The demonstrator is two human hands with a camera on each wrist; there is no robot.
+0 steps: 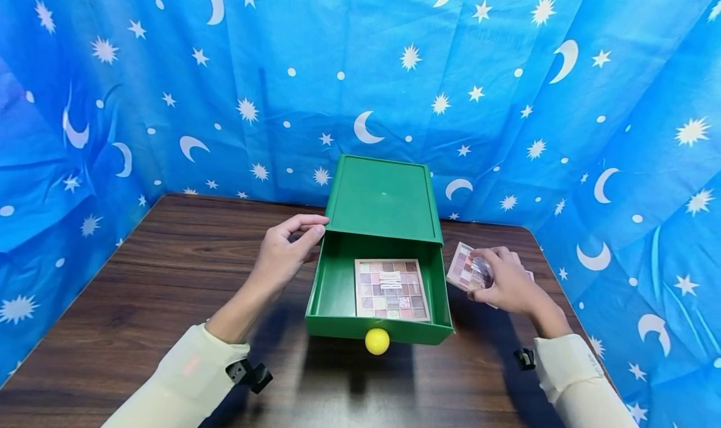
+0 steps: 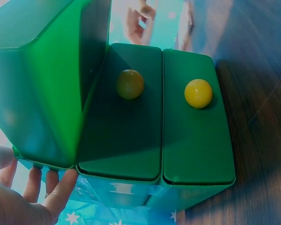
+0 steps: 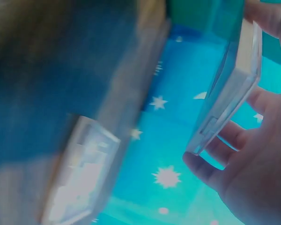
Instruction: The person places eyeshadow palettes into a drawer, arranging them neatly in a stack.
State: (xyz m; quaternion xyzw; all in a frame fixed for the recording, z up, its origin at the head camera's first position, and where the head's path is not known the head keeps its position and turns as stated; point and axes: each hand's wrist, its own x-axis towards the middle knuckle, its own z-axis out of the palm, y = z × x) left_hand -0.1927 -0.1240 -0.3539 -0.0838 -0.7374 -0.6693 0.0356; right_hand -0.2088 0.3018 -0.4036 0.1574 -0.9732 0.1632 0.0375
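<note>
A green drawer unit (image 1: 384,196) stands on the table with its top drawer (image 1: 332,290) pulled out. Inside that drawer lies an eyeshadow palette (image 1: 391,290), flat and to the right side. My left hand (image 1: 284,253) touches the unit's upper left front edge, and in the left wrist view its extended fingers (image 2: 61,194) rest along the side. Right of the drawer, my right hand (image 1: 507,281) grips a second eyeshadow palette (image 1: 464,268), held above the table in the right wrist view. Another palette (image 3: 82,173) lies on the table below it, mostly hidden by the hand in the head view.
Two closed lower drawers with yellow knobs (image 2: 198,93) show in the left wrist view. The open drawer's yellow knob (image 1: 377,341) sticks out in front. A dark wooden table (image 1: 169,278) carries everything. Blue star-and-moon cloth (image 1: 315,59) hangs behind and at both sides.
</note>
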